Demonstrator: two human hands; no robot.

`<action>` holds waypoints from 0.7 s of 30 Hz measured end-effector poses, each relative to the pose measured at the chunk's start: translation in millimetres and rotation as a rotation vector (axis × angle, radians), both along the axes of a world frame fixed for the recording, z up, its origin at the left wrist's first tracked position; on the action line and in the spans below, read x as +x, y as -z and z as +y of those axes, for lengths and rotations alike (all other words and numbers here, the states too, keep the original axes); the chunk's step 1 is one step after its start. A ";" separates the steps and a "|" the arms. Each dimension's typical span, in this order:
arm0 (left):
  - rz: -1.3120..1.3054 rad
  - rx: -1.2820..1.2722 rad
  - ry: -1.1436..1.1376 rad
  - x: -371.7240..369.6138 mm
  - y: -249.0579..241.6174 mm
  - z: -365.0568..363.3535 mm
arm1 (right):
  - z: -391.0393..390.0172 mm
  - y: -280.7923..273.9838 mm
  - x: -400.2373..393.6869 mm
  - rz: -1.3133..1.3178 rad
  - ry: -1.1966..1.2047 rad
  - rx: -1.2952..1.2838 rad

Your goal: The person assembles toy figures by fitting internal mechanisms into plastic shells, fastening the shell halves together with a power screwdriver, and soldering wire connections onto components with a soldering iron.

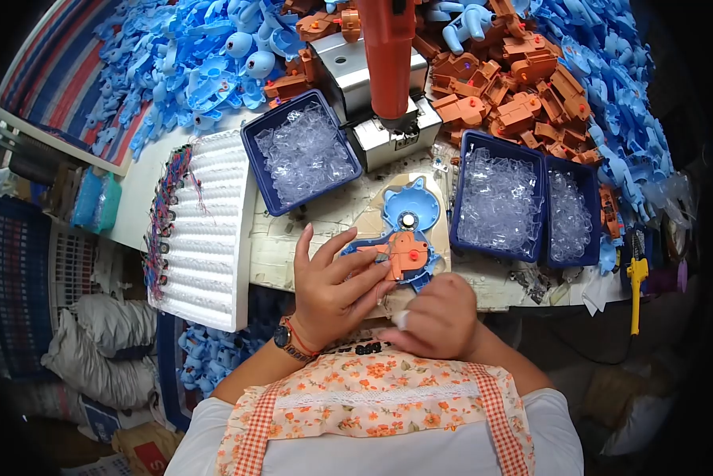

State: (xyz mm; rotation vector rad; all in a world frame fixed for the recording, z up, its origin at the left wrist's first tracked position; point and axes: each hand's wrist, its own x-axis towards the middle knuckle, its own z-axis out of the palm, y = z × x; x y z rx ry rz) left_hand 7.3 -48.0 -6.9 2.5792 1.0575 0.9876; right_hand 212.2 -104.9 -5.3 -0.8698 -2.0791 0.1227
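A light blue animal-shaped plastic toy shell (414,208) lies face down on the bench with its hollow side up. In its body sits an orange plastic gearbox (406,255) with a small red part, and a round metallic-looking ring (407,220) shows above it. My left hand (337,274) rests over the shell's left side, fingers stretched out, the tips touching the gearbox. To the lower right of the shell my right hand (436,316) is curled closed and blurred by motion. Something white shows at its fingers; what it holds is hidden.
Blue bins of clear plastic pieces (305,151) (499,194) flank the work spot. A press (388,63) stands behind it. White foam tray (206,230) with wired parts lies left. Piles of orange gearboxes (523,103) and blue shells (206,63) fill the back.
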 end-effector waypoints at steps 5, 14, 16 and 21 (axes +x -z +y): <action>0.032 -0.004 0.010 -1.0 -4.2 -1.8 | 5.8 -8.6 -7.4 0.286 0.072 -0.284; 0.047 -0.026 0.080 -9.8 -0.2 1.0 | 29.1 -14.2 8.1 0.172 0.181 -0.188; 0.095 -0.008 0.111 -13.2 -0.4 2.4 | 29.5 -10.5 16.1 0.284 0.215 -0.381; 0.040 0.038 0.065 -0.5 5.1 -2.0 | 19.5 -10.2 9.3 0.367 0.079 -0.564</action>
